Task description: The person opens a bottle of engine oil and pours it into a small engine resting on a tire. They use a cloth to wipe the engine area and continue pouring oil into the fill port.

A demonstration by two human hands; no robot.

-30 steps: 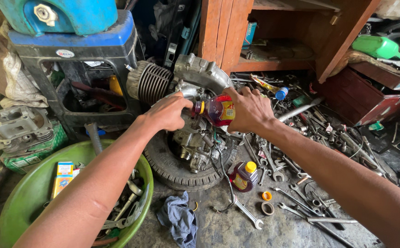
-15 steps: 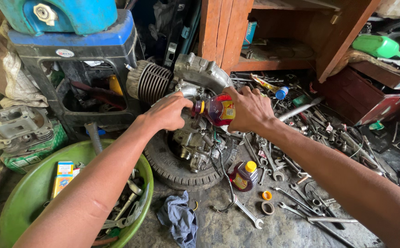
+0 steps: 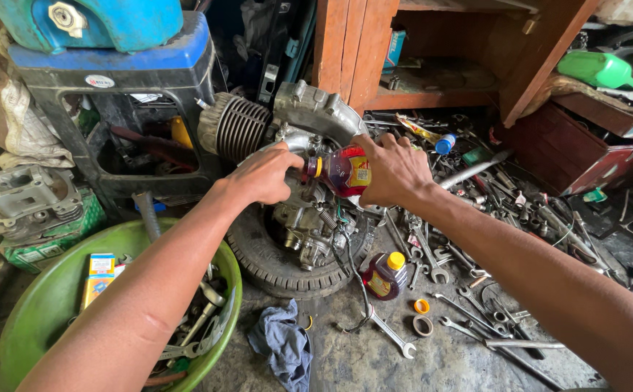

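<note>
Right hand [image 3: 396, 170] in firm grip on tipped oil bottle [image 3: 342, 171] (left hand [image 3: 265, 173] pinching its cap [image 3: 316, 167]).

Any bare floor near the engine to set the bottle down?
One patch: concrete between the blue rag and the loose wrench, in front of the tyre. Right of the second bottle, wrenches and rings crowd the floor. The green basin is cluttered with tools.

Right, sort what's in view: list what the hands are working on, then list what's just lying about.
In hand:
- left hand at the neck of the held bottle
- right hand gripping the held bottle, tipped sideways
- engine on the tyre, directly under the hands

Lying about:
- second bottle
- spanners
- blue rag
- green basin
- yellow carton
</note>
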